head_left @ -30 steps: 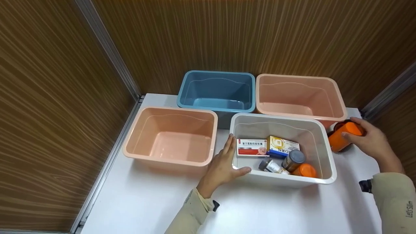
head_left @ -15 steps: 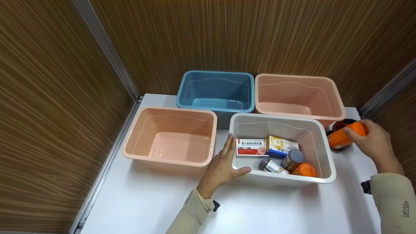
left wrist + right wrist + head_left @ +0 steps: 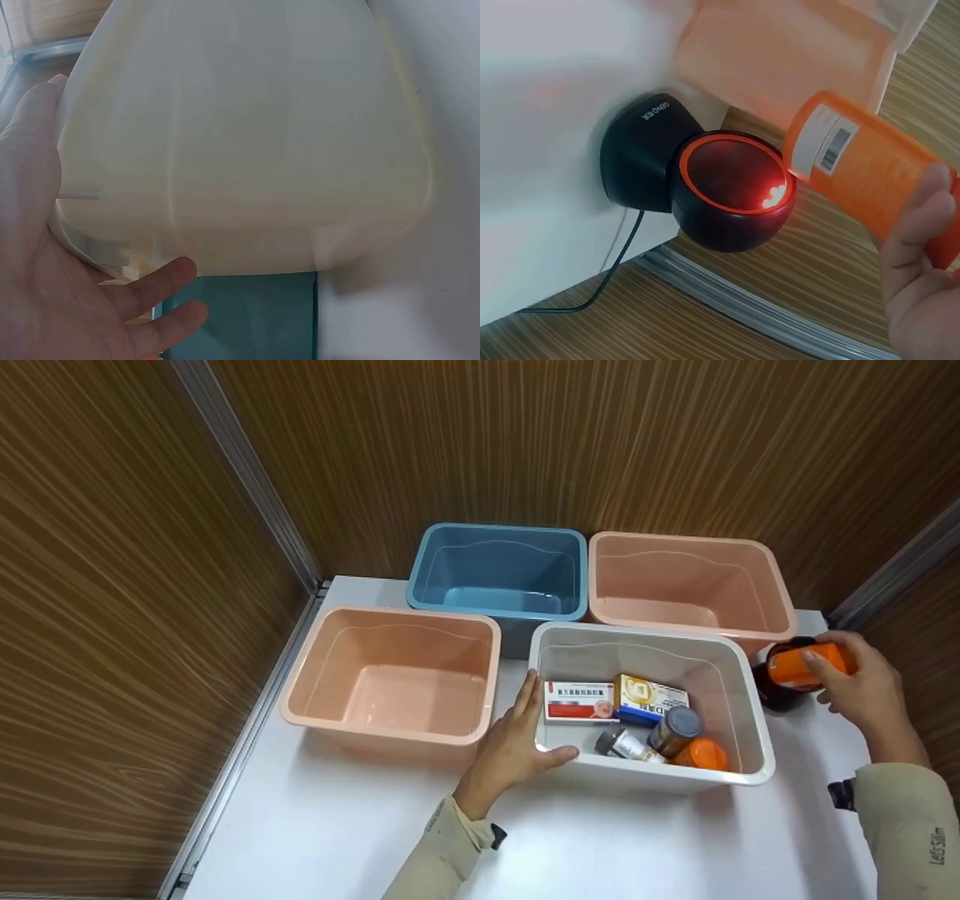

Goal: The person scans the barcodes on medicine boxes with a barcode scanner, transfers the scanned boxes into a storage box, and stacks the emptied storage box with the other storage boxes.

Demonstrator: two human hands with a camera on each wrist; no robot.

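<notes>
My right hand [image 3: 870, 682] grips an orange bottle [image 3: 796, 666], tilted on its side over a black barcode scanner [image 3: 778, 699]. In the right wrist view, a white label with a barcode [image 3: 835, 148] shows near the far end of the bottle [image 3: 877, 176]. The scanner [image 3: 727, 221] has an orange ring and a red glow on its window. My left hand [image 3: 506, 754] rests with fairly straight fingers against the left side of a white bin [image 3: 652, 769], its thumb by the front rim. Inside lie two medicine boxes [image 3: 579, 701] and several bottles [image 3: 679, 725].
A salmon bin [image 3: 390, 731] stands at the left, a blue bin [image 3: 499, 607] at the back, and another salmon bin [image 3: 694, 626] at back right. Wood-grain panels [image 3: 480, 442] enclose the white table [image 3: 315, 825]. A cable [image 3: 619, 259] runs from the scanner.
My right hand has shifted slightly right and turned the orange bottle from a steep slant to nearly level over the scanner. The left hand and bins stay in place.
</notes>
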